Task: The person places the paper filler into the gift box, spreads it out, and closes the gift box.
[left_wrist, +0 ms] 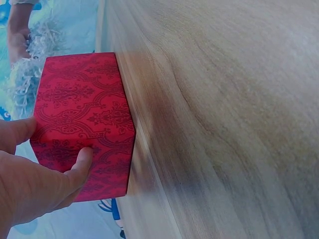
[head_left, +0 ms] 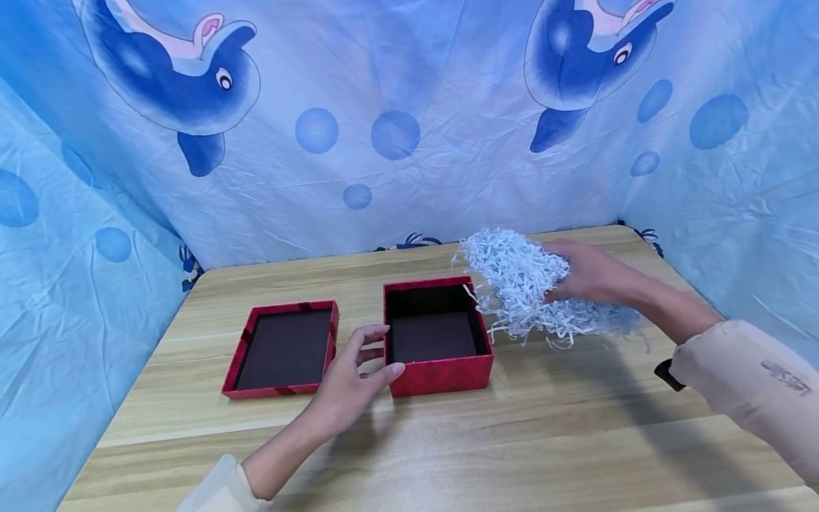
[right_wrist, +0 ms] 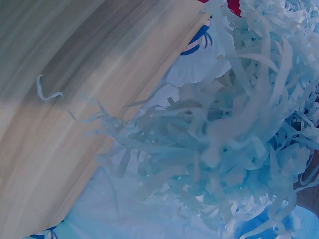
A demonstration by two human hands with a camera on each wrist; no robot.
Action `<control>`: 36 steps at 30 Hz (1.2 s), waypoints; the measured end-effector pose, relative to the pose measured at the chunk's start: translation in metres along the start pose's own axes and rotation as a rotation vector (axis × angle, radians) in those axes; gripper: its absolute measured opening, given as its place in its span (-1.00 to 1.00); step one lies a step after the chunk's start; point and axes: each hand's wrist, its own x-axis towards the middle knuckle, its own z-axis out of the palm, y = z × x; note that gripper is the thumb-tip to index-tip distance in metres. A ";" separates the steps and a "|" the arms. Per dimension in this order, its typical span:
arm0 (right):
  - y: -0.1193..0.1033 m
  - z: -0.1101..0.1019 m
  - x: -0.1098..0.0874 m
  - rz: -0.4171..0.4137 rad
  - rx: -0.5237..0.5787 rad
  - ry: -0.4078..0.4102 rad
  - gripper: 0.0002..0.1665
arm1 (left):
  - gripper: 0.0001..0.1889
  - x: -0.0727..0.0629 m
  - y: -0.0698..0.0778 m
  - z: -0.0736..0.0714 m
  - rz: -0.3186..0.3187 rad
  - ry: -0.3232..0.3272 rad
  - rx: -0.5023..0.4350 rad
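A red patterned box (head_left: 441, 375) with a dark inside stands uncovered near the middle of the wooden table. My left hand (head_left: 352, 380) rests against its left side, thumb by the near left corner and a fingertip at the rim. In the left wrist view, fingers (left_wrist: 79, 167) touch the red side wall. Just above and right of the box, my right hand (head_left: 589, 274) grips a big bundle of pale blue shredded paper (head_left: 518, 281). Loose strands overhang the box's right rim, and the right fingertips are hidden in the paper.
Left of the box lies its shallow red lid (head_left: 281, 348), dark inside facing up. The wooden table (head_left: 448, 455) ends at a blue cloth backdrop (head_left: 441, 199) with dolphins, which also rises at both sides.
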 end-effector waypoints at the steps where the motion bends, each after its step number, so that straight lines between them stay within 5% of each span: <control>1: -0.003 0.001 0.001 0.003 0.009 -0.004 0.11 | -0.37 0.000 0.000 0.000 0.000 0.000 -0.001; 36: -0.075 0.049 0.030 -0.160 0.020 -0.056 0.08 | -0.36 -0.009 -0.008 -0.003 0.033 -0.015 -0.021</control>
